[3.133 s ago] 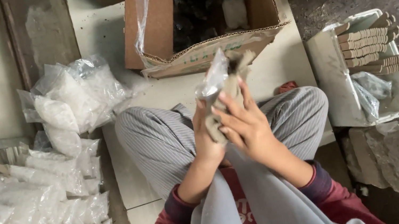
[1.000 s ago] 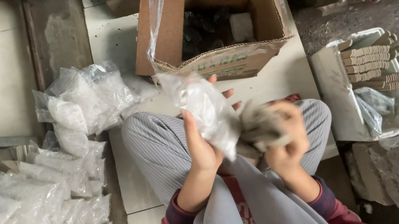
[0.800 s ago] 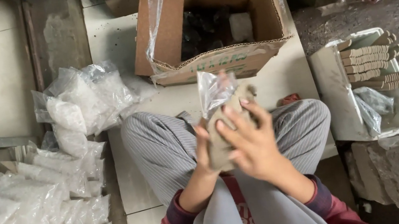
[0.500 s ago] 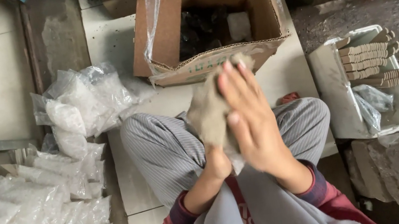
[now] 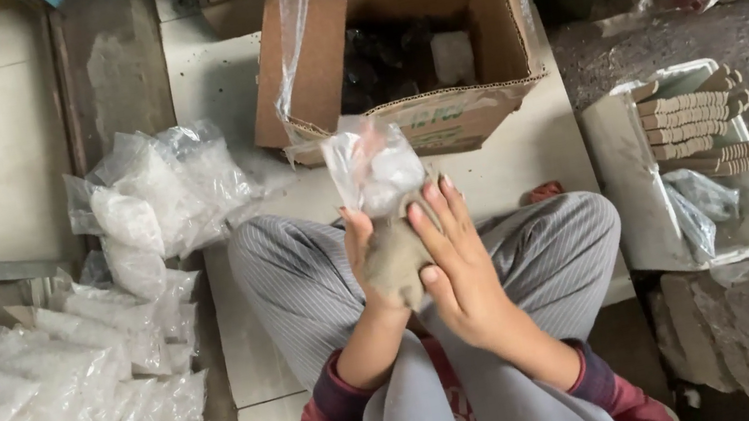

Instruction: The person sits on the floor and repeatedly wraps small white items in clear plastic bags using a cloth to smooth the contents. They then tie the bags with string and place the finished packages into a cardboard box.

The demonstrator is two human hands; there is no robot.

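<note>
Seated cross-legged on the floor, you grip a clear bag (image 5: 375,172) over your lap. Your left hand (image 5: 371,260) clasps its packed lower end from behind; your right hand (image 5: 457,263) wraps the front. A cardboard box (image 5: 406,33) stands just beyond; filled bags (image 5: 71,393) are heaped at your left.
</note>
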